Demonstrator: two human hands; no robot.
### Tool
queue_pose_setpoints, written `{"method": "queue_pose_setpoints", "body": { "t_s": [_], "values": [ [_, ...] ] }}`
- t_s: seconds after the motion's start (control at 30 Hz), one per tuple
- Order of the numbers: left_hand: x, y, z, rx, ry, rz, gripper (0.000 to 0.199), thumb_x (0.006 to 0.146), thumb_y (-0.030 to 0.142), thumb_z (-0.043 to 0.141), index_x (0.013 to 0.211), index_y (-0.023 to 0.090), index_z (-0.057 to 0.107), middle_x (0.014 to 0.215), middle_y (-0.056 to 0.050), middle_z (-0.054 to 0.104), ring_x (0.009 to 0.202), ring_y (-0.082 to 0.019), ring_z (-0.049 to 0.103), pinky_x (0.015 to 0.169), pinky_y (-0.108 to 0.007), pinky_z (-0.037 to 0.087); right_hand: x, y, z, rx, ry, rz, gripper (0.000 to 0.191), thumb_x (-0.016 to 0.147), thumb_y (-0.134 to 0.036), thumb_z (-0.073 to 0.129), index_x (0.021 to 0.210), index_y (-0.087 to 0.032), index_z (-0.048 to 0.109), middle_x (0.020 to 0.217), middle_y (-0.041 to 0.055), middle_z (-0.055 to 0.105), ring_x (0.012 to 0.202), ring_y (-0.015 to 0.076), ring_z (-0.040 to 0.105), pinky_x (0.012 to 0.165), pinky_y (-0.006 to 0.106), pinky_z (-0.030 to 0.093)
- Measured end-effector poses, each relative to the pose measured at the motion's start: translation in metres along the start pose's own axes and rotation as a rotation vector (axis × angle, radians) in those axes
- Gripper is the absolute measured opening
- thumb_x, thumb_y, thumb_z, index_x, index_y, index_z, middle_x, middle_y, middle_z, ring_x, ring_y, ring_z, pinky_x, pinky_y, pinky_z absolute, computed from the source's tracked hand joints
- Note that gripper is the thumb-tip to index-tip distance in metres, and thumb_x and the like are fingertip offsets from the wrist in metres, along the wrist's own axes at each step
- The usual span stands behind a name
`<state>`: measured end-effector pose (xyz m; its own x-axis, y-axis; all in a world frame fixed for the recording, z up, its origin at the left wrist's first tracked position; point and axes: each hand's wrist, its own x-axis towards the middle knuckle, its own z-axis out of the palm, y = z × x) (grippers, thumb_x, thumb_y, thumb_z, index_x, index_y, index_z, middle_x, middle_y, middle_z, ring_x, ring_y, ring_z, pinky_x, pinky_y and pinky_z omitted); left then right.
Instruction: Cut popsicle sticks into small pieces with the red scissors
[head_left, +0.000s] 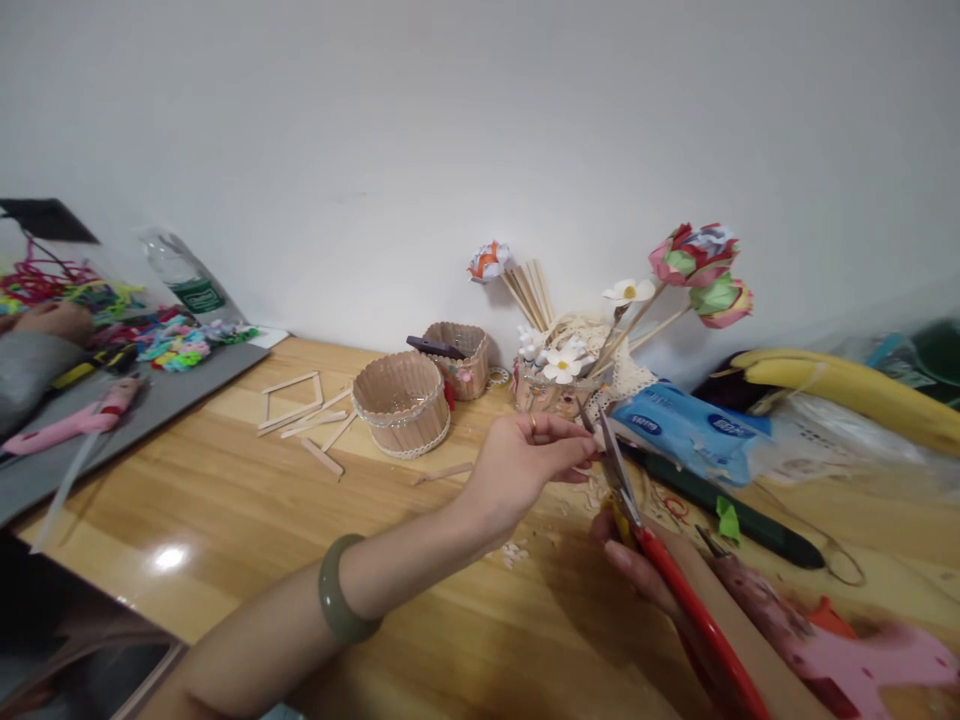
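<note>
My hands work close together, just in front of the flower basket [551, 396] on the table [420, 600]. My left hand [521, 462] pinches a small pale piece [599, 441] at its fingertips, right by the spread blades of the scissors [667, 565]; my right hand [641, 578] is wrapped around their red handle. Too little of the piece shows for me to tell its material or shape. I judge it very light, thin and easily bent or creased, so a soft pinch on one edge suits it, with fingertips clear of the blades. The scissors should be the heavier, stiffer thing: rigid metal ahead, smooth and perhaps slightly slippery handles behind, best held well back by the loops. White scraps [514, 553] lie near my left wrist, and they look light enough to scatter at a brush of my sleeveless forearm.
</note>
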<state>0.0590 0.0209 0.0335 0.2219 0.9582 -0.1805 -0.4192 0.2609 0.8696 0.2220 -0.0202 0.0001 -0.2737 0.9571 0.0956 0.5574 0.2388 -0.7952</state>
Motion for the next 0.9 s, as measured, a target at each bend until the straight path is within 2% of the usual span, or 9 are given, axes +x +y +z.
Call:
{"method": "queue_pose_setpoints", "body": {
  "t_s": [0.13,0.47,0.6,0.67,0.73,0.77,0.83,0.87,0.9],
  "values": [
    [0.001,-0.004,-0.002,-0.016,-0.001,0.021,0.013,0.058,0.017,0.073,0.064,0.01,0.064,0.06,-0.001,0.063,0.056,-0.008,0.056,0.06,-0.023,0.048,-0.001,0.001,0.004,0.047,-0.01,0.03,0.033,0.075,-0.054,0.055,0.061,-0.025,0.055,0.056,0.0012,0.056,0.05,0.0193,0.052,0.046,0.029,0.04],
    [-0.002,-0.008,0.001,-0.039,0.04,0.043,0.008,0.061,0.015,0.071,0.064,0.01,0.064,0.059,0.0,0.062,0.055,-0.007,0.056,0.057,-0.02,0.046,0.001,0.002,0.008,0.101,0.048,0.041,0.031,0.065,-0.056,0.063,0.056,-0.026,0.056,0.052,0.0018,0.056,0.049,0.0198,0.05,0.045,0.029,0.039],
    [-0.002,-0.008,0.002,-0.069,0.049,0.034,0.008,0.061,0.013,0.07,0.063,0.01,0.063,0.058,0.001,0.062,0.053,-0.006,0.056,0.057,-0.02,0.047,0.004,-0.012,0.0,0.099,0.067,0.057,0.035,0.065,-0.057,0.064,0.052,-0.026,0.054,0.049,0.0014,0.054,0.048,0.0204,0.051,0.046,0.031,0.041],
    [-0.002,-0.008,0.002,-0.076,0.049,0.03,0.008,0.061,0.013,0.07,0.063,0.01,0.063,0.058,0.001,0.063,0.054,-0.006,0.056,0.057,-0.02,0.047,0.006,-0.023,-0.009,0.16,0.029,0.109,0.036,0.064,-0.056,0.065,0.05,-0.025,0.051,0.05,0.0015,0.056,0.048,0.0206,0.053,0.046,0.03,0.043],
    [-0.002,-0.009,0.002,-0.077,0.048,0.03,0.008,0.062,0.013,0.07,0.063,0.01,0.063,0.059,0.0,0.063,0.054,-0.007,0.056,0.058,-0.021,0.047,0.007,-0.03,-0.017,0.24,-0.1,0.162,0.037,0.061,-0.052,0.07,0.048,-0.025,0.049,0.053,0.0023,0.059,0.049,0.0216,0.056,0.045,0.03,0.044],
    [-0.002,-0.009,0.002,-0.076,0.047,0.032,0.008,0.062,0.013,0.07,0.063,0.01,0.063,0.059,0.0,0.063,0.054,-0.007,0.056,0.059,-0.021,0.047,0.007,-0.031,-0.018,0.253,-0.162,0.179,0.038,0.06,-0.051,0.071,0.047,-0.025,0.048,0.054,0.0027,0.06,0.051,0.0219,0.057,0.046,0.03,0.045],
    [-0.002,-0.009,0.002,-0.074,0.046,0.038,0.01,0.06,0.015,0.072,0.063,0.01,0.063,0.059,0.0,0.063,0.055,-0.007,0.056,0.06,-0.021,0.047,0.006,-0.026,-0.015,0.226,-0.189,0.186,0.037,0.06,-0.051,0.071,0.048,-0.025,0.048,0.056,0.0027,0.06,0.052,0.0217,0.056,0.047,0.03,0.045],
    [-0.002,-0.009,0.002,-0.074,0.046,0.042,0.011,0.059,0.015,0.073,0.063,0.01,0.063,0.059,0.0,0.063,0.055,-0.007,0.056,0.06,-0.022,0.047,0.005,-0.021,-0.01,0.185,-0.148,0.178,0.037,0.061,-0.053,0.07,0.049,-0.026,0.049,0.053,0.002,0.058,0.049,0.021,0.055,0.045,0.03,0.044],
    [-0.002,-0.009,0.002,-0.071,0.046,0.044,0.012,0.058,0.016,0.073,0.063,0.01,0.063,0.059,0.0,0.063,0.055,-0.007,0.056,0.06,-0.022,0.047,0.003,-0.016,-0.005,0.135,-0.019,0.154,0.038,0.063,-0.056,0.066,0.049,-0.026,0.047,0.049,0.0013,0.055,0.045,0.0197,0.051,0.042,0.03,0.041]
  ]
}}
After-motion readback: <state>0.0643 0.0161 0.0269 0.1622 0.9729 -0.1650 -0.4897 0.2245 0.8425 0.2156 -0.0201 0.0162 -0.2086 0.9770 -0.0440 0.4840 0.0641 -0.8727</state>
